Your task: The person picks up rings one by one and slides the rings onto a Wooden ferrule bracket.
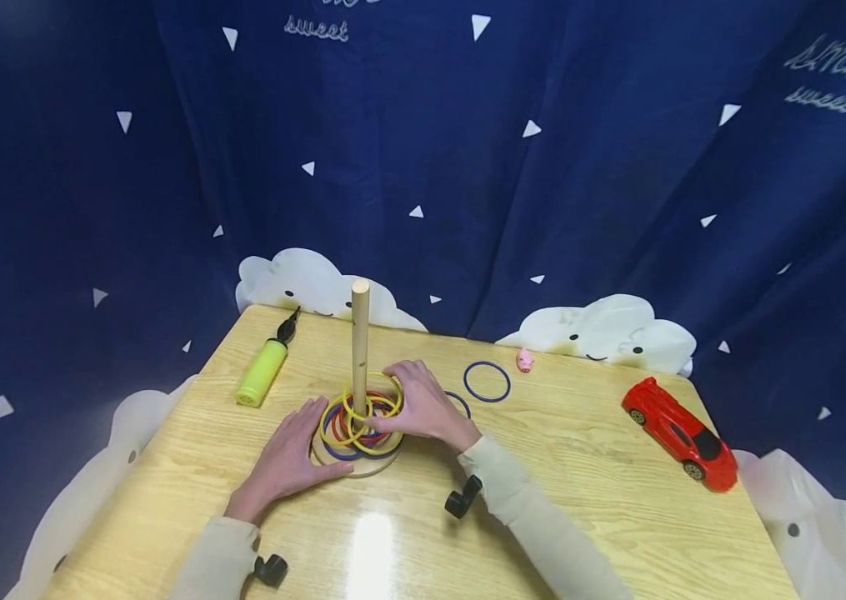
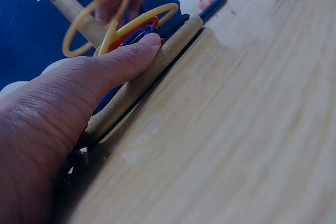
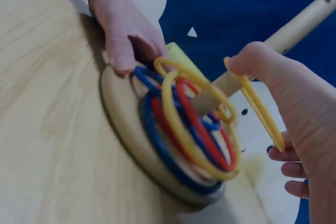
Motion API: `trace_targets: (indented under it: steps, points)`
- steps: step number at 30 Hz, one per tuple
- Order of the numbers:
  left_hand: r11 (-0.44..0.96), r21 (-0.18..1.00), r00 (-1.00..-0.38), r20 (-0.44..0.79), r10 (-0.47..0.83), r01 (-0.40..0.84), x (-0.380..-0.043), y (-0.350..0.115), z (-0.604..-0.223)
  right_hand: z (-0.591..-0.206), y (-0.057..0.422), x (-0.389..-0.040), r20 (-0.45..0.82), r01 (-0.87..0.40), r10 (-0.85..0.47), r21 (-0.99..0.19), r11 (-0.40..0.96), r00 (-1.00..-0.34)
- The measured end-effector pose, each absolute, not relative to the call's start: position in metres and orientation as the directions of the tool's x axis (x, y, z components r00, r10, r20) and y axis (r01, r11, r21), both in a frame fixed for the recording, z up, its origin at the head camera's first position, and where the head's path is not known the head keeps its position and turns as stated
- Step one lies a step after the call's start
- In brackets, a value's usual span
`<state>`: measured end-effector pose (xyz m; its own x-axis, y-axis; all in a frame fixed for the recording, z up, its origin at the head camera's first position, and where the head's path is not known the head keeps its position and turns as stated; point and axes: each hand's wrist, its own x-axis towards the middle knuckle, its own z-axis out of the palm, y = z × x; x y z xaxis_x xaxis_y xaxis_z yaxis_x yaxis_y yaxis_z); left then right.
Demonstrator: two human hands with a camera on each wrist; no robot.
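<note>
A ring-toss stand has a wooden post [image 1: 360,350] rising from a round wooden base [image 1: 373,469]. Red, blue and yellow rings lie piled around the foot of the post, some tilted. My left hand [image 1: 287,454] holds the base at its left side, the thumb [image 2: 149,43] over the near rim; its fingers are partly hidden. On the other side, my right hand [image 1: 426,404] pinches a yellow ring [image 3: 251,92] between thumb and fingers. That ring encircles the post, raised above the pile.
Blue rings lie right of the stand, one loose [image 1: 488,400] and one partly behind my right wrist. A yellow-green hand pump [image 1: 261,373] lies at left, a small pink pig [image 1: 524,360] at the back, a red toy car [image 1: 680,435] at right. Behind hangs a blue curtain [image 1: 423,150].
</note>
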<state>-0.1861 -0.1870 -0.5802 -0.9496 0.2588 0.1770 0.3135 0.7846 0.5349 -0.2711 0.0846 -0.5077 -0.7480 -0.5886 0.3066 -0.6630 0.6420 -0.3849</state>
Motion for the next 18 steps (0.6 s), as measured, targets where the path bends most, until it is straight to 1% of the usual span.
trace_targets:
  steps: [4,7,11,15,18]
  points:
    - [0.792,0.526,-0.95,0.176,0.256,0.311,-0.185,-0.188,-0.582,-0.524,0.093,-0.267,0.273,-0.621,-0.56,-0.422,0.661,-0.782]
    - [0.792,0.528,-0.952,0.17,0.255,0.307,-0.185,-0.187,-0.583,-0.532,0.105,-0.259,0.258,-0.562,-0.502,-0.457,0.69,-0.826]
    - [0.788,0.531,-0.95,0.172,0.259,0.311,-0.187,-0.186,-0.584,-0.545,0.127,-0.249,0.32,-0.504,-0.392,-0.486,0.714,-0.863]
    - [0.788,0.532,-0.951,0.176,0.255,0.31,-0.187,-0.185,-0.583,-0.56,0.15,-0.241,0.4,-0.465,-0.284,-0.492,0.736,-0.872]
    - [0.788,0.533,-0.951,0.177,0.253,0.309,-0.186,-0.186,-0.582,-0.568,0.164,-0.238,0.417,-0.416,-0.208,-0.508,0.754,-0.885]
